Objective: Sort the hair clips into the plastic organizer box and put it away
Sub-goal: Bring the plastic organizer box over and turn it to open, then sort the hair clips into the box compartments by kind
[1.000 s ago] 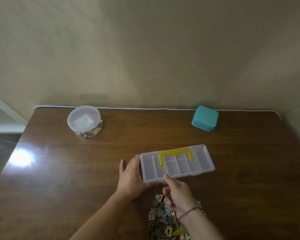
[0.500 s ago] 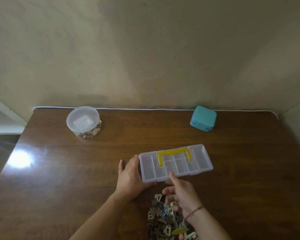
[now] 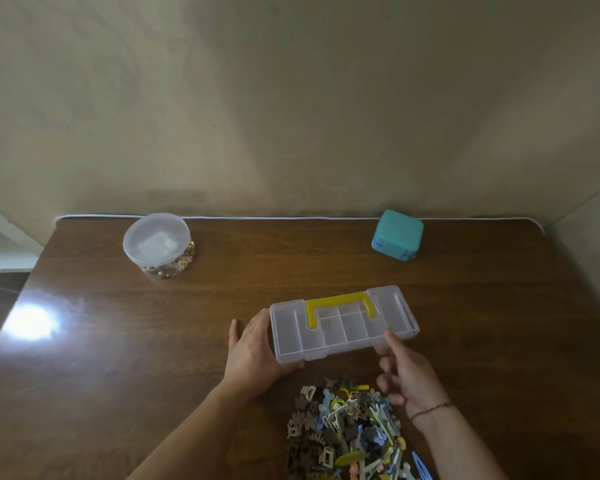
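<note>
The clear organizer box [image 3: 343, 323] sits closed and apparently empty mid-worktop [image 3: 118, 341], the hair clips [image 3: 347, 431] heaped unsorted just in front. The left hand [image 3: 253, 351] grips its left end; the right hand [image 3: 406, 372], holding nothing, touches a forefinger to its front edge. In my judgement, opening, sorting and stowing all remain.

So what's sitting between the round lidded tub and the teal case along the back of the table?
Nothing: in the head view the stretch of wooden table between the round tub and the teal case is bare.

no readable text, no labels, no brands, no numbers on anything
</note>
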{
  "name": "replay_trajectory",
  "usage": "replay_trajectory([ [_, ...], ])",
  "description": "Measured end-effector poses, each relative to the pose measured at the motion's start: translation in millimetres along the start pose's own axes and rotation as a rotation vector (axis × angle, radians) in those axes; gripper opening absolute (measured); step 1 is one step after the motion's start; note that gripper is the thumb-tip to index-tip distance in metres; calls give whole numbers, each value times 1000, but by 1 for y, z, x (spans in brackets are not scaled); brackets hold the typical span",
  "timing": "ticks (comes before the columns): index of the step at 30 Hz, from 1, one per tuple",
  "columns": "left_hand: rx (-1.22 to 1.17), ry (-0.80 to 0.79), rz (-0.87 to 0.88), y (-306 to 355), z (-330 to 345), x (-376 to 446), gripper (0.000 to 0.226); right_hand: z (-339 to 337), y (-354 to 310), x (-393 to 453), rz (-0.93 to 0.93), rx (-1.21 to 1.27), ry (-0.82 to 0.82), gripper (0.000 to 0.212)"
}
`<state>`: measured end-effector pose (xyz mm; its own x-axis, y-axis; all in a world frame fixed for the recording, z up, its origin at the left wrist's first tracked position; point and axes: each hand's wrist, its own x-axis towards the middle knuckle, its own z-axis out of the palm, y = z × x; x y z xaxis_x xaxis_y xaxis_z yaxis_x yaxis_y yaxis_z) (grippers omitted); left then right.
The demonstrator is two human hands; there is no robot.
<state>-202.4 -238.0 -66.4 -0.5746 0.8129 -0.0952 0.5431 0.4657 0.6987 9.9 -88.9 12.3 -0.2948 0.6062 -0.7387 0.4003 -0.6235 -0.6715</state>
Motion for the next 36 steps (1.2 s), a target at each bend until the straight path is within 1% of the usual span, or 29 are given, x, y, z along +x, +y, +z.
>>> replay_trajectory([
  [2,-7,-8,1,0,-1,0,98,0,-14,-5,-83,-100,46,47],
  [3,-5,-11,-1,0,-1,1,98,3,-23,-6,-157,-140,66,44],
  [5,-14,-17,-10,0,-2,0,96,13,-44,-4,-378,-168,70,40],
  [7,-28,-28,-13,1,-4,0,93,23,-59,7,-563,-298,35,39],
  [9,-38,-41,-10,0,-6,-2,90,23,-59,28,-635,-644,34,50],
  [11,-57,-42,-9,0,-7,-5,92,16,-49,46,-657,-1083,63,57],
  [12,-66,-37,-8,1,-7,-6,93,13,-42,52,-672,-1249,65,58],
  [13,-75,-28,-6,1,-7,-8,94,9,-36,56,-689,-1351,54,60],
  [14,-87,-19,-6,1,-6,-10,97,7,-31,57,-711,-1404,46,62],
  [15,-101,-11,-15,0,-6,-12,103,7,-27,54,-750,-1412,51,61],
  [16,-114,-8,-29,0,-6,-15,111,8,-22,47,-830,-1378,87,58],
  [18,-127,-3,-28,-3,-6,-20,124,14,-8,27,-1089,-1208,189,45],
  [19,-123,3,-9,-5,-7,-24,125,21,3,12,-1198,-1120,173,37],
  [20,-114,9,13,-8,-7,-27,122,29,17,-2,-1279,-1086,82,28],
  [21,-95,12,27,-11,-9,-31,118,37,34,-13,-1321,-1142,-53,22],
  [22,-63,16,37,-15,-11,-34,115,46,48,-21,-1333,-1244,-157,24],
  [23,-18,30,48,-20,-13,-38,113,53,58,-25,-1315,-1329,-221,30],
  [24,29,52,60,-25,-15,-42,112,59,66,-23,-1269,-1373,-231,37],
  [26,80,93,69,-34,-20,-48,111,69,72,-15,-1162,-1423,-161,49],
  [28,62,110,47,-41,-23,-53,110,74,74,-6,-1080,-1499,-109,61],
  [29,41,113,37,-43,-24,-55,110,73,75,-3,-1066,-1532,-83,64],
  [31,9,118,36,-46,-23,-56,110,70,76,3,-1081,-1536,-63,59],
  [33,-27,116,45,-45,-21,-56,111,64,76,7,-1119,-1512,-105,50],
  [36,-106,122,52,-41,-16,-54,107,51,74,15,-1175,-1432,-162,42],
])
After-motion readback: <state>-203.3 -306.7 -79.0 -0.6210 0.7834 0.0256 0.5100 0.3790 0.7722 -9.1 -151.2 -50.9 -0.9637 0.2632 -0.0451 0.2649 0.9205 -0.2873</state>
